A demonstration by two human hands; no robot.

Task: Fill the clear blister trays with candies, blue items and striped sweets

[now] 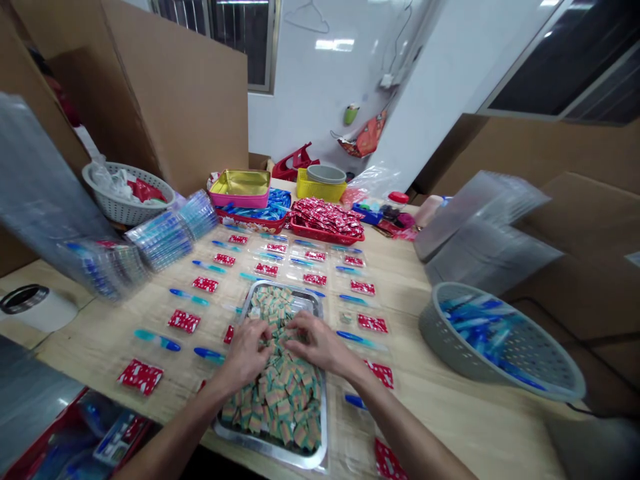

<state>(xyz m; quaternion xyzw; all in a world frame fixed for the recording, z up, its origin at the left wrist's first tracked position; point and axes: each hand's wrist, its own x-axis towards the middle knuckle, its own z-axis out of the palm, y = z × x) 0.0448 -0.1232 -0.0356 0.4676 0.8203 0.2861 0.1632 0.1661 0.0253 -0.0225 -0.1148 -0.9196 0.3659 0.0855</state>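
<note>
A metal tray (320, 448) full of small green-and-tan striped square pieces (280, 400) lies in front of me. Over the left part of the pile, my left hand (249, 353) has its fingers curled down among the pieces; whatever its fingertips hold is hidden. My right hand (317, 340) reaches in from the other side, its fingers bent and a gap showing between thumb and forefinger. Around the tray, rows of clear plastic cases hold blue pens (157, 340) and red patterned packets (141, 377). Some cases are partly covered by the tray and my arms.
A grey basket of blue pens (500, 380) stands at right, below stacked clear sleeves (480, 213). Red packets fill a red tray (327, 233) at the back. Stacked clear cases (160, 240) and a white cup (40, 310) are at left. Cardboard (185, 100) rises behind.
</note>
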